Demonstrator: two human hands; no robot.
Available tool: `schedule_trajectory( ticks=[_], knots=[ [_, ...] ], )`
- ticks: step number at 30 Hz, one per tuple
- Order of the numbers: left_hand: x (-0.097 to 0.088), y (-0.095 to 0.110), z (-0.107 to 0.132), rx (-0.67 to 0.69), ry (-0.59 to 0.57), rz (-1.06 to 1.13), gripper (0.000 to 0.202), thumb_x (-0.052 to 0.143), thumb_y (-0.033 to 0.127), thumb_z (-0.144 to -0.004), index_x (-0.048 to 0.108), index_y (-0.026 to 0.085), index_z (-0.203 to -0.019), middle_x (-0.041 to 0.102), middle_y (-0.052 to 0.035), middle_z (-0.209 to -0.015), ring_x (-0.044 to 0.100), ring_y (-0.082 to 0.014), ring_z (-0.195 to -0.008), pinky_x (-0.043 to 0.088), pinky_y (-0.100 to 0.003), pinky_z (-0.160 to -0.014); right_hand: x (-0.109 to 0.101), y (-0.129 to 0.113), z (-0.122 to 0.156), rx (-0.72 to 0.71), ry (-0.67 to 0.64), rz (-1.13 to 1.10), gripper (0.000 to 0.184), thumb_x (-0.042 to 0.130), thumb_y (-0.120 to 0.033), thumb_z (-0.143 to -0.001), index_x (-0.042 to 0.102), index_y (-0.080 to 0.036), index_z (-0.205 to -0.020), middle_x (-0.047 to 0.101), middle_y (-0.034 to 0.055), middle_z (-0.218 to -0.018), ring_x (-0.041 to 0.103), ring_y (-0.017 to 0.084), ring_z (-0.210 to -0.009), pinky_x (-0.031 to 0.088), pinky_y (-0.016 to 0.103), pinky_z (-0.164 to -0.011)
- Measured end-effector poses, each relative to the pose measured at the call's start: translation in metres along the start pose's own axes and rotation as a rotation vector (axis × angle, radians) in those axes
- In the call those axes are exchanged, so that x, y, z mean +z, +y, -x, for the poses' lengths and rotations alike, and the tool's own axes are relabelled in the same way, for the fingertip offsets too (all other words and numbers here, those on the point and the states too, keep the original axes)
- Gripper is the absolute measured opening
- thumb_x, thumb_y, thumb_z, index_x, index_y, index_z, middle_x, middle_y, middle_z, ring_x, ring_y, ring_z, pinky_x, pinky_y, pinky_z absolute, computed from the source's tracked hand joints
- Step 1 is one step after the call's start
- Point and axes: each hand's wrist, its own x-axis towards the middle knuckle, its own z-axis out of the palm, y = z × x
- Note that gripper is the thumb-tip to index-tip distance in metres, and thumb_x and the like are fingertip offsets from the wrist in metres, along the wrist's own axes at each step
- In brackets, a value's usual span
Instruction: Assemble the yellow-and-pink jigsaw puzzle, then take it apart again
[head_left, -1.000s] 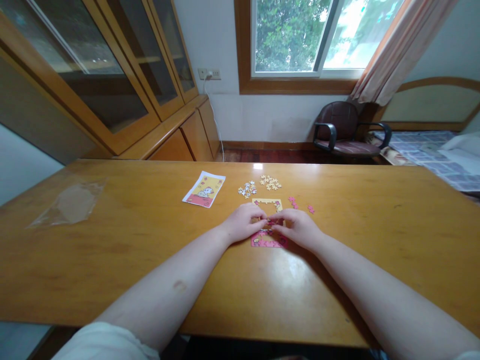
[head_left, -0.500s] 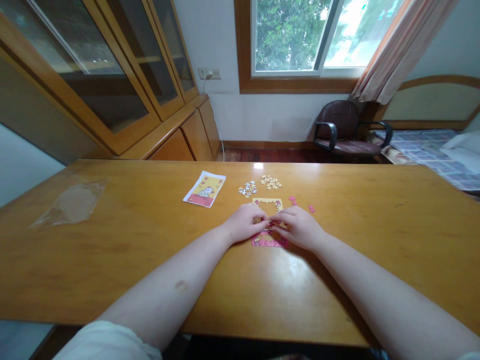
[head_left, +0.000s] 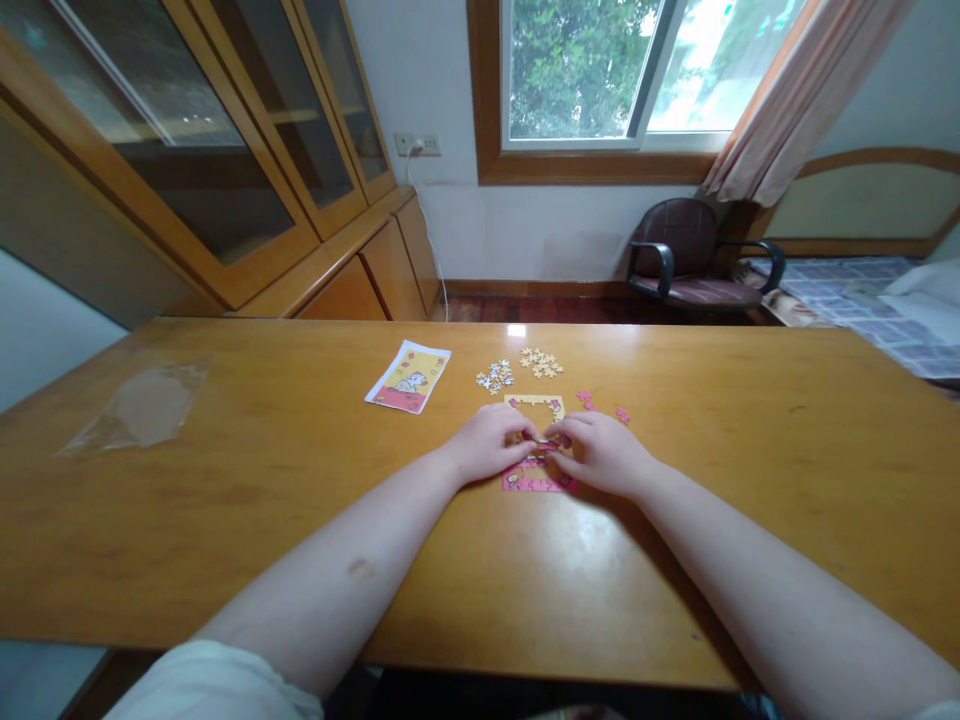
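A partly assembled jigsaw puzzle (head_left: 538,484) lies on the table, its border yellow at the far end and pink at the near end. Over its left side my left hand (head_left: 495,443) is closed, thumb and fingertips pinched on pink puzzle pieces (head_left: 546,447) at the middle. From the right my right hand (head_left: 600,452) bends its fingers and thumb around the same pieces. The fingertips of both hands nearly meet, and they partly hide what they grip. Loose pink puzzle pieces (head_left: 585,399) lie just beyond my right hand.
Behind the puzzle lie a pile of white-and-blue pieces (head_left: 495,376) and a pile of yellow pieces (head_left: 541,362). A picture card (head_left: 409,377) lies to the left, with a clear plastic bag (head_left: 142,405) farther left on the wooden table (head_left: 285,450).
My right fingertips have shifted slightly to the right, showing more of the pink pieces between the hands. My left hand stays almost still.
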Motion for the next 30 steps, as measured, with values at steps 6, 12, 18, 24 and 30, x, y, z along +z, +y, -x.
schedule_trajectory(
  ticks=[6, 12, 18, 24, 30],
  knots=[
    [-0.0003, -0.0018, 0.0018, 0.072, -0.058, -0.058, 0.006, 0.069, 0.027, -0.08, 0.073, 0.023, -0.081, 0.069, -0.0009, -0.09, 0.059, -0.0172, -0.09, 0.041, -0.032, -0.086, -0.0087, 0.0015, 0.0006, 0.062, -0.176, -0.031, 0.018, 0.061, -0.031, -0.081, 0.068, -0.02, -0.094, 0.066, 0.0029, -0.079, 0.06, 0.016, -0.071, 0.043, 0.026, -0.066],
    [0.0006, -0.0019, 0.003, 0.068, -0.082, -0.07, 0.005, 0.071, 0.028, -0.079, 0.074, 0.026, -0.081, 0.069, 0.0003, -0.089, 0.06, -0.0171, -0.092, 0.039, -0.034, -0.09, -0.0097, 0.0005, 0.0005, 0.081, -0.229, -0.046, 0.02, 0.06, -0.033, -0.082, 0.069, -0.022, -0.095, 0.068, 0.0031, -0.081, 0.06, 0.016, -0.071, 0.042, 0.026, -0.064],
    [0.0005, -0.0026, 0.0031, 0.068, -0.099, -0.056, 0.005, 0.071, 0.028, -0.079, 0.075, 0.027, -0.082, 0.069, 0.0, -0.09, 0.059, -0.0172, -0.093, 0.039, -0.033, -0.09, -0.01, -0.0006, 0.0001, 0.114, -0.254, -0.028, 0.021, 0.06, -0.032, -0.08, 0.07, -0.022, -0.096, 0.068, 0.0023, -0.078, 0.06, 0.017, -0.071, 0.042, 0.026, -0.064],
    [0.0001, -0.0022, 0.0023, 0.062, -0.102, -0.057, 0.006, 0.071, 0.029, -0.08, 0.075, 0.027, -0.082, 0.069, -0.0001, -0.09, 0.06, -0.017, -0.092, 0.039, -0.034, -0.089, -0.0117, -0.0025, -0.0006, 0.119, -0.263, -0.024, 0.022, 0.061, -0.032, -0.079, 0.07, -0.022, -0.097, 0.069, 0.0024, -0.079, 0.061, 0.017, -0.07, 0.042, 0.026, -0.064],
    [-0.0006, -0.0012, 0.0023, 0.062, -0.1, -0.06, 0.005, 0.071, 0.028, -0.079, 0.075, 0.027, -0.081, 0.069, 0.0002, -0.089, 0.06, -0.0168, -0.091, 0.04, -0.033, -0.088, -0.0104, -0.0005, -0.0004, 0.114, -0.237, -0.03, 0.019, 0.061, -0.033, -0.08, 0.07, -0.022, -0.094, 0.068, 0.002, -0.078, 0.061, 0.017, -0.071, 0.041, 0.026, -0.064]
  ],
)
